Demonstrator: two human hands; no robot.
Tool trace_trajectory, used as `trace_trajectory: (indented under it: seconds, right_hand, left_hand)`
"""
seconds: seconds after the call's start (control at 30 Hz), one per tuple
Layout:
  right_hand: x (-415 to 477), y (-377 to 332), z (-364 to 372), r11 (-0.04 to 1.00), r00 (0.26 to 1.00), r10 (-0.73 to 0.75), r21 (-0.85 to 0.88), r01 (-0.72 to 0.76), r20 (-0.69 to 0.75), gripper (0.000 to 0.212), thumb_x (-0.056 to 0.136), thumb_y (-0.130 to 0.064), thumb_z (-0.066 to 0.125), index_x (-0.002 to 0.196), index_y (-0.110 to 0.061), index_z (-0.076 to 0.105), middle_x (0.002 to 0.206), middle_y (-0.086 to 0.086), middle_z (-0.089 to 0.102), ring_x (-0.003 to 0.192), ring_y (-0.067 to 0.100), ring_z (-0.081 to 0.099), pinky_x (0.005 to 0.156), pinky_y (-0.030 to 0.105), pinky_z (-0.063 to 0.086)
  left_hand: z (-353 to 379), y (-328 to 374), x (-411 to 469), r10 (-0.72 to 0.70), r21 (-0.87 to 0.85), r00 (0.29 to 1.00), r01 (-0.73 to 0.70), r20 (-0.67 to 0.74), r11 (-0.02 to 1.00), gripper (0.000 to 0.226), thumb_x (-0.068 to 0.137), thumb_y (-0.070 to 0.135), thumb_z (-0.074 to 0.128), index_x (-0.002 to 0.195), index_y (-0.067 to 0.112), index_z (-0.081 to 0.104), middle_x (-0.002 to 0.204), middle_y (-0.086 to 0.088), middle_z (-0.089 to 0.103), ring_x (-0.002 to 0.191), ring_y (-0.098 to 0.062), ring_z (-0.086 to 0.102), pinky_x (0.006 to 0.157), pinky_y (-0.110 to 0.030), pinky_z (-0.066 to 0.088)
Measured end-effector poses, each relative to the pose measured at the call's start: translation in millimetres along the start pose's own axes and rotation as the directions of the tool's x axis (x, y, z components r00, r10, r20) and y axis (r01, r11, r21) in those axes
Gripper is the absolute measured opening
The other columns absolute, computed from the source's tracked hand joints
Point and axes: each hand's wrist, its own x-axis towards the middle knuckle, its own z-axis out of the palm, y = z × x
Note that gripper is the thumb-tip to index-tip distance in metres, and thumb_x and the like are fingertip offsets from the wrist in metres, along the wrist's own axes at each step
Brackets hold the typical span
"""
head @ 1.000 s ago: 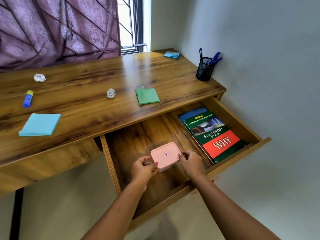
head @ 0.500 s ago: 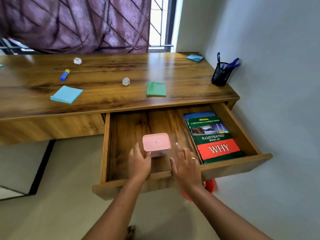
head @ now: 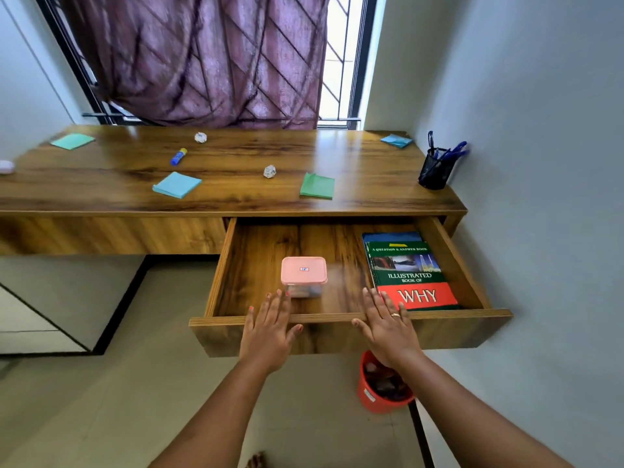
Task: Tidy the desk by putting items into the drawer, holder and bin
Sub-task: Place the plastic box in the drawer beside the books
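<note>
The open wooden drawer (head: 456,329) holds a pink-lidded clear box (head: 304,270) in its middle and a green and red book (head: 410,275) on a blue one at the right. My left hand (head: 270,327) and my right hand (head: 386,324) lie flat, fingers straight, over the drawer's front panel, holding nothing. On the desk top (head: 236,201) lie two crumpled paper balls (head: 269,171), a blue glue stick (head: 178,156), a blue pad (head: 176,184), a green pad (head: 317,186), another green pad (head: 72,140) and a small blue pad (head: 396,140). A black mesh holder (head: 434,172) with blue pens stands at the right.
An orange bin (head: 374,395) with scraps stands on the floor under the drawer, by the right wall. A purple curtain (head: 202,62) hangs behind the desk. A pale object (head: 6,167) shows at the desk's left edge.
Both hands let go of the pink-lidded box, which now stands in the drawer, and drew back to the drawer's front panel with fingers straight. The view pulled back and turned left.
</note>
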Motion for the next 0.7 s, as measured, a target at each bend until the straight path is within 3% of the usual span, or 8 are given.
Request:
trace_trajectory:
  seconds: [0.23, 0.7]
  right_hand:
    - [11.2, 6.8, -5.6, 0.991, 0.997, 0.016, 0.131, -0.026, 0.081, 0.065, 0.099, -0.054, 0.014, 0.151, -0.025, -0.012, 0.16, -0.006, -0.011, 0.146, 0.013, -0.015, 0.117, 0.036, -0.01]
    - [93.1, 6.2, -23.4, 0.989, 0.99, 0.056, 0.127, -0.072, 0.126, 0.067, 0.099, -0.055, 0.017, 0.151, -0.024, -0.011, 0.16, -0.005, -0.012, 0.146, 0.013, -0.015, 0.118, 0.037, -0.009]
  left_hand:
    - [0.0, -6.8, 8.5, -0.025, -0.064, 0.999, 0.027, 0.041, 0.998, 0.074, 0.095, 0.06, 0.014, 0.148, 0.022, -0.02, 0.158, 0.003, -0.021, 0.144, -0.013, -0.022, 0.116, -0.039, -0.012]
    - [-19.3, -19.7, 85.7, 0.014, -0.084, 0.998, -0.008, 0.069, 0.996, 0.072, 0.097, 0.057, 0.015, 0.147, 0.021, -0.022, 0.156, 0.003, -0.027, 0.142, -0.012, -0.026, 0.115, -0.036, -0.014]
